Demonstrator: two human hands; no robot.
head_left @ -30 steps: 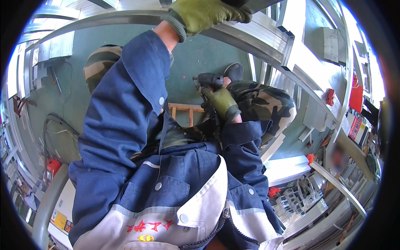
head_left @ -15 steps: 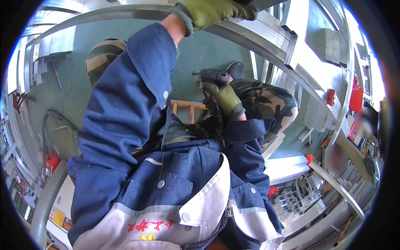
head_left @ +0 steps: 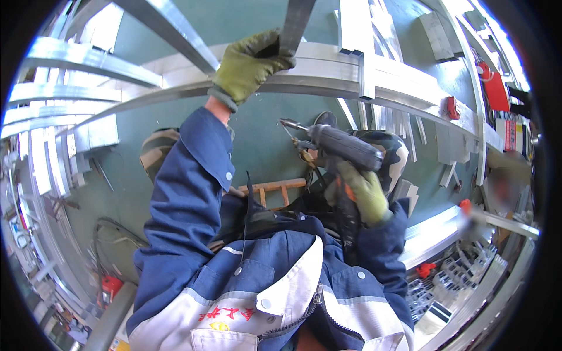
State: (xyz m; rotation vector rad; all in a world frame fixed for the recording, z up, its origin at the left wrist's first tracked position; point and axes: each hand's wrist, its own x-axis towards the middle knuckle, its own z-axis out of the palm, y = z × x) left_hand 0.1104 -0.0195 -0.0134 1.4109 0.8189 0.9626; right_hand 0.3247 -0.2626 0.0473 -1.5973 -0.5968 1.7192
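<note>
My left hand, in an olive work glove, is closed round the lower end of a grey metal bar. That end meets a long silver aluminium rail running across in front of me. Lower and to the right, my right hand, also gloved, grips the handle of a dark power drill. The drill's bit points left, below the rail and apart from it. A second tool, thin and partly hidden, shows beneath the drill; I cannot make out its kind.
Several other silver bars join the rail at the left. A red tape measure sits on the rail's right part. A small wooden stool is below me. A cable lies on the floor at left, and metal profiles are stacked at right.
My right hand has raised the drill and moved right, bringing it nearer. My left hand sits lower in view, still on the bar. The view has shifted, showing more of the frame ahead.
</note>
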